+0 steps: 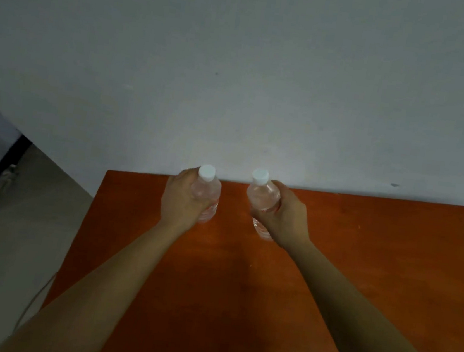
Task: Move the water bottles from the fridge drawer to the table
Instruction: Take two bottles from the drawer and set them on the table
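Head view: two clear water bottles with white caps stand at about 12 o'clock on the orange-brown bench (pixel 360 264), close to its far edge by the grey wall (pixel 237 74). The left hand (pixel 182 199) is wrapped around the left bottle (pixel 208 192), fingers closed over its shoulder and middle. The right hand (pixel 286 214) is clasped the same way around the right bottle (pixel 260 194). The two bottles are near each other but apart, both roughly upright, the right one leaning slightly. Their bases look to be on or just above the bench top; blur makes it hard to tell whether they touch.

As a judgement, these two bottles are at the end of their trip: they have reached the bench and only need to be let go. No other bottle shows on the bench. The fridge drawer is not in view, so whether more bottles wait there cannot be told. At 9 o'clock lies pale floor (pixel 13 236) with a thin cable (pixel 34 298) beside the bench.
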`<action>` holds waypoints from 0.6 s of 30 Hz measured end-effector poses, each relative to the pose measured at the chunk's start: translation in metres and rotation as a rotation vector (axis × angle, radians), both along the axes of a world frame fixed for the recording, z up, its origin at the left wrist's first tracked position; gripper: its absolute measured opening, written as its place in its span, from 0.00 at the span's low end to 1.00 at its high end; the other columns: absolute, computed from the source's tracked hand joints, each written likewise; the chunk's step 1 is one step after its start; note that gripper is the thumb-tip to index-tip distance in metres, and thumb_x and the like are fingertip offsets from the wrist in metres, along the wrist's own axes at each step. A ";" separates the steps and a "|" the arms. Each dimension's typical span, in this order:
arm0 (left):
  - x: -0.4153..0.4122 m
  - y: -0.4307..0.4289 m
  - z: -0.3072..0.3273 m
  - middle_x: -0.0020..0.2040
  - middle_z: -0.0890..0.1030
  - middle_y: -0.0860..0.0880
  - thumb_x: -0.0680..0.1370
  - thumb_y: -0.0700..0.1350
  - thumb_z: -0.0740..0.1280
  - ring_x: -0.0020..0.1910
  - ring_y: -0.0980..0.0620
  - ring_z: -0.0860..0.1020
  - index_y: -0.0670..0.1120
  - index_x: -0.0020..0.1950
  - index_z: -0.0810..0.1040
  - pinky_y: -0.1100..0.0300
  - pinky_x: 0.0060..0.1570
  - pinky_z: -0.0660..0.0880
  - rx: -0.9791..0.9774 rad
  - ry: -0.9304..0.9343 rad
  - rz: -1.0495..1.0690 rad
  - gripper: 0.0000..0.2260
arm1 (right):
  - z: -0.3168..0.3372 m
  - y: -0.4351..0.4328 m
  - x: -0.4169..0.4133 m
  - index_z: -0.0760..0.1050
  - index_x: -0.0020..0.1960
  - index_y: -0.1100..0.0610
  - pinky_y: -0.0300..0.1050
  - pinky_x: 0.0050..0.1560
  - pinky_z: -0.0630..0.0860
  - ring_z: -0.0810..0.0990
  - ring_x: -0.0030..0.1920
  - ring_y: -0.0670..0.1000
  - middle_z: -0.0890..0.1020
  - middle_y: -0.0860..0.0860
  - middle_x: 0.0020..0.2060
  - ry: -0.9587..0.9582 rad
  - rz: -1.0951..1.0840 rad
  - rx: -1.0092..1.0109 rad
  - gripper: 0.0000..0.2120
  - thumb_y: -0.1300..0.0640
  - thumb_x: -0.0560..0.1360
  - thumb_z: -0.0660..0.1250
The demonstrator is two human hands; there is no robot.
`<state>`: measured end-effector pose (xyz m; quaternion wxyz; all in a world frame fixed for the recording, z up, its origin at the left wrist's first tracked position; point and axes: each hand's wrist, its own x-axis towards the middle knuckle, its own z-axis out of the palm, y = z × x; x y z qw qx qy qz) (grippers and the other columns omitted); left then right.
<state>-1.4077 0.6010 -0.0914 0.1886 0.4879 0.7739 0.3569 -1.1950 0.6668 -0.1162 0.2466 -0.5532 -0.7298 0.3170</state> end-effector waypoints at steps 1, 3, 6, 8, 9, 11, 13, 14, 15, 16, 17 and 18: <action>-0.008 0.011 -0.004 0.57 0.83 0.50 0.67 0.46 0.79 0.54 0.50 0.79 0.48 0.61 0.80 0.56 0.51 0.75 -0.008 -0.010 -0.018 0.23 | -0.003 0.010 -0.012 0.74 0.67 0.52 0.45 0.54 0.75 0.79 0.58 0.54 0.79 0.52 0.60 -0.047 0.012 0.009 0.33 0.48 0.65 0.80; -0.024 0.033 -0.012 0.59 0.82 0.49 0.68 0.44 0.79 0.56 0.51 0.78 0.47 0.64 0.79 0.60 0.52 0.71 -0.020 -0.035 -0.044 0.25 | -0.008 0.029 -0.033 0.70 0.70 0.49 0.48 0.54 0.76 0.78 0.58 0.54 0.73 0.53 0.63 -0.167 0.030 -0.003 0.36 0.46 0.66 0.80; -0.042 0.063 -0.022 0.62 0.81 0.48 0.68 0.45 0.79 0.60 0.49 0.77 0.47 0.66 0.77 0.58 0.56 0.70 -0.066 -0.041 -0.088 0.27 | -0.017 0.052 -0.058 0.69 0.71 0.50 0.47 0.55 0.76 0.78 0.58 0.55 0.73 0.53 0.63 -0.172 0.034 -0.040 0.35 0.48 0.68 0.79; -0.050 0.078 -0.028 0.63 0.80 0.48 0.69 0.44 0.79 0.62 0.47 0.77 0.47 0.67 0.76 0.57 0.58 0.71 -0.089 -0.045 -0.125 0.27 | -0.025 0.066 -0.068 0.69 0.71 0.53 0.46 0.58 0.75 0.77 0.60 0.54 0.74 0.53 0.64 -0.059 0.023 -0.107 0.34 0.53 0.69 0.79; -0.053 0.084 -0.032 0.63 0.80 0.47 0.69 0.43 0.78 0.62 0.47 0.77 0.47 0.67 0.75 0.55 0.59 0.73 -0.104 -0.044 -0.143 0.27 | -0.029 0.073 -0.071 0.68 0.71 0.53 0.49 0.61 0.76 0.77 0.61 0.54 0.75 0.53 0.64 0.009 0.022 -0.143 0.34 0.56 0.69 0.78; -0.056 0.094 -0.039 0.65 0.79 0.47 0.71 0.42 0.77 0.64 0.46 0.76 0.46 0.68 0.74 0.50 0.62 0.74 -0.115 -0.032 -0.171 0.27 | -0.036 0.083 -0.077 0.65 0.72 0.52 0.58 0.63 0.77 0.76 0.64 0.55 0.76 0.53 0.65 0.073 0.037 -0.206 0.33 0.61 0.71 0.75; -0.055 0.100 -0.045 0.68 0.77 0.46 0.73 0.42 0.76 0.67 0.46 0.74 0.45 0.71 0.72 0.47 0.66 0.73 -0.097 -0.030 -0.184 0.28 | -0.039 0.086 -0.083 0.62 0.75 0.52 0.61 0.66 0.74 0.73 0.68 0.57 0.74 0.54 0.69 0.034 0.069 -0.220 0.34 0.64 0.75 0.71; -0.055 0.103 -0.047 0.70 0.75 0.46 0.74 0.42 0.75 0.69 0.45 0.73 0.45 0.72 0.70 0.47 0.67 0.72 -0.096 -0.026 -0.184 0.28 | -0.040 0.087 -0.087 0.59 0.77 0.51 0.62 0.67 0.72 0.72 0.70 0.58 0.72 0.55 0.71 0.003 0.073 -0.209 0.34 0.65 0.76 0.69; -0.055 0.104 -0.049 0.71 0.74 0.46 0.74 0.41 0.74 0.70 0.45 0.72 0.45 0.73 0.69 0.47 0.68 0.71 -0.100 -0.018 -0.184 0.29 | -0.040 0.087 -0.089 0.57 0.79 0.49 0.63 0.68 0.71 0.71 0.71 0.59 0.70 0.55 0.72 -0.012 0.074 -0.196 0.35 0.64 0.77 0.67; -0.057 0.104 -0.051 0.72 0.73 0.46 0.75 0.41 0.74 0.71 0.45 0.71 0.45 0.74 0.68 0.46 0.69 0.70 -0.109 -0.016 -0.187 0.29 | -0.039 0.087 -0.092 0.54 0.79 0.47 0.63 0.68 0.71 0.70 0.71 0.60 0.70 0.56 0.72 -0.031 0.078 -0.194 0.35 0.63 0.79 0.66; -0.059 0.103 -0.052 0.73 0.72 0.46 0.76 0.41 0.73 0.71 0.44 0.70 0.46 0.75 0.67 0.45 0.68 0.71 -0.118 -0.027 -0.197 0.29 | -0.040 0.086 -0.093 0.51 0.80 0.45 0.64 0.67 0.71 0.70 0.71 0.61 0.70 0.57 0.72 -0.040 0.094 -0.189 0.36 0.62 0.80 0.65; -0.061 0.102 -0.053 0.73 0.72 0.46 0.76 0.40 0.73 0.71 0.44 0.70 0.46 0.75 0.66 0.44 0.68 0.71 -0.129 -0.044 -0.212 0.29 | -0.039 0.085 -0.095 0.49 0.80 0.44 0.63 0.66 0.72 0.70 0.70 0.62 0.70 0.58 0.72 -0.064 0.115 -0.183 0.36 0.61 0.81 0.64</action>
